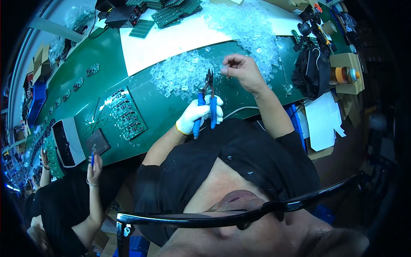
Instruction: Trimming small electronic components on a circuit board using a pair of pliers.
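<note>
Up on the wearer's head we go, looking steeply down through a wide fisheye! Glasses (192, 222) loom closest, right along the lower edge; beyond them, left hand (192, 115) and right hand (244, 72) sit near mid-picture, and the table (107, 55) sweeps away above, curving toward a dark, rounded rim.

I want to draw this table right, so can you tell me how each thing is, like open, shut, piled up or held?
Pliers, held, handles spread apart
Left hand, gloved, closed around the pliers
Right hand, bare, fingertips pinched together, seemingly on a clear piece
Clear pieces, loose in heaps
Green boards at the top, piled up
Cardboard box, open
Black bag, can't tell if open or shut
</note>
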The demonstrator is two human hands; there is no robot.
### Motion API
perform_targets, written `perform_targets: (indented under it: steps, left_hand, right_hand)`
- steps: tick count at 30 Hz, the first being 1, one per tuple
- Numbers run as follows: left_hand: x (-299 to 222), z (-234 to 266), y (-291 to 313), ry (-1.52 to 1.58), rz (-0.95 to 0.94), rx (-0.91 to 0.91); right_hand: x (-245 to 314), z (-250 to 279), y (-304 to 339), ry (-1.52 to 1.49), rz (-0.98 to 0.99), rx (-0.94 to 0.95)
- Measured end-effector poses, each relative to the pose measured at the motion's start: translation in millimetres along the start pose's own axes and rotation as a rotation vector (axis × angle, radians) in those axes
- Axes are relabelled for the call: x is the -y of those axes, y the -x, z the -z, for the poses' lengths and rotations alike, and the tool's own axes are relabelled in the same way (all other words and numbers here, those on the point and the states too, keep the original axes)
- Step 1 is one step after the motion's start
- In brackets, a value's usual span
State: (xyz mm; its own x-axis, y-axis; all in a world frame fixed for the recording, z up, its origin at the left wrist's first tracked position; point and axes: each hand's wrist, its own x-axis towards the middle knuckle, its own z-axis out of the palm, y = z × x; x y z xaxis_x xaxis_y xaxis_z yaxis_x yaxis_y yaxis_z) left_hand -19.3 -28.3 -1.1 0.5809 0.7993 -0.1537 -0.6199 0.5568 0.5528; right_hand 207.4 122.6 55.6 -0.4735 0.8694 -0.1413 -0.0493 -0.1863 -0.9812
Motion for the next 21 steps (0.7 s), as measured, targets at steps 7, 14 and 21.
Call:
perform_targets:
  steps: [7, 14, 21]
  left_hand:
    - [2, -2, -1, -0.056, 0.019, 0.023]
    - [-7, -12, 5, -0.126, 0.061, -0.083]
    - [-11, -16, 8, -0.127, 0.007, -0.158]
  right_hand:
    - [-1, -18, 10, 0.008, 0.037, 0.009]
    - [1, -22, 13, 0.056, 0.049, -0.038]
    - [1, -21, 12, 0.057, 0.035, -0.033]
